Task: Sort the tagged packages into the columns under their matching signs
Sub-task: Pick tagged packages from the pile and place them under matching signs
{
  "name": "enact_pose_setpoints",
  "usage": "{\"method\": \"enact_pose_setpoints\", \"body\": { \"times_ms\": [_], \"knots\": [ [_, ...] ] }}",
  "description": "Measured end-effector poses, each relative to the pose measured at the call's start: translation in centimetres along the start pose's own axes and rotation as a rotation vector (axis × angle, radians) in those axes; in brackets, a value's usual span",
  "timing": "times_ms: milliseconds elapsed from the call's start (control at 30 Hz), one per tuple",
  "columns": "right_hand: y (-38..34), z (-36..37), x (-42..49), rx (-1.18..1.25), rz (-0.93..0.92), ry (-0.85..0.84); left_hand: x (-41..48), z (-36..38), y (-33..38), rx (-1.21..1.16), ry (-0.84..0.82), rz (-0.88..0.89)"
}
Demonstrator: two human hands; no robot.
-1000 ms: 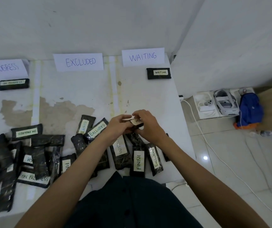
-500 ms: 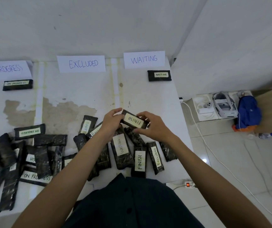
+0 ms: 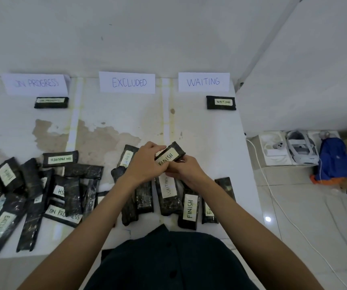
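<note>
A FINISH-tagged package [image 3: 170,155] is gripped by the left hand [image 3: 145,164] and the right hand [image 3: 184,171] above the bench [image 3: 210,139].

– What have we done with the black wrapped package tagged FINISH [image 3: 175,150]?
– We turned it: the tag [image 3: 168,157], upside down a moment ago, now reads slanting up to the right. Our left hand [image 3: 145,164] moved over its near end; our right hand [image 3: 186,171] slid beneath it.

You work in dim, even, bluish light with only faint shadows. One small glare spot shines on the floor [image 3: 268,219] at right. Your wide lens bends the edges, and the ON PROGRESS sign [image 3: 35,83] reads soft.
</note>
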State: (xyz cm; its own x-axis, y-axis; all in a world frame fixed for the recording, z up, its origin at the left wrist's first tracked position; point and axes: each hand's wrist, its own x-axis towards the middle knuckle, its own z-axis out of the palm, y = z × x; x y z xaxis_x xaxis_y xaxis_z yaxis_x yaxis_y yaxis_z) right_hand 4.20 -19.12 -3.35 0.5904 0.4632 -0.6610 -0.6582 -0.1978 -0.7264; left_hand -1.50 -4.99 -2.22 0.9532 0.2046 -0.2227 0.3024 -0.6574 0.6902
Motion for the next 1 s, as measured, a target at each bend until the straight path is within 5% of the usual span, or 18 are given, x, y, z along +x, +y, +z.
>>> {"method": "enact_pose_setpoints", "body": {
  "times_ms": [267,367,567,1000],
  "knots": [
    [0.0,4.1,0.2,0.042,0.085,-0.053,-2.7,-2.2,-3.9,0.204,0.049,0.115],
    [-0.5,6.5,0.3,-0.118,0.076,-0.053,-4.2,-4.3,-5.9,0.335,0.083,0.158],
    [-0.9,12.4,0.0,-0.826,-0.288,-0.028,-8.6,-11.0,-11.7,0.358,0.151,0.053],
    [-1.5,32.1,3.7,-1.007,-0.485,-0.232,-14.5,-25.5,-26.1,0.371,0.261,-0.086]
  ]
}}
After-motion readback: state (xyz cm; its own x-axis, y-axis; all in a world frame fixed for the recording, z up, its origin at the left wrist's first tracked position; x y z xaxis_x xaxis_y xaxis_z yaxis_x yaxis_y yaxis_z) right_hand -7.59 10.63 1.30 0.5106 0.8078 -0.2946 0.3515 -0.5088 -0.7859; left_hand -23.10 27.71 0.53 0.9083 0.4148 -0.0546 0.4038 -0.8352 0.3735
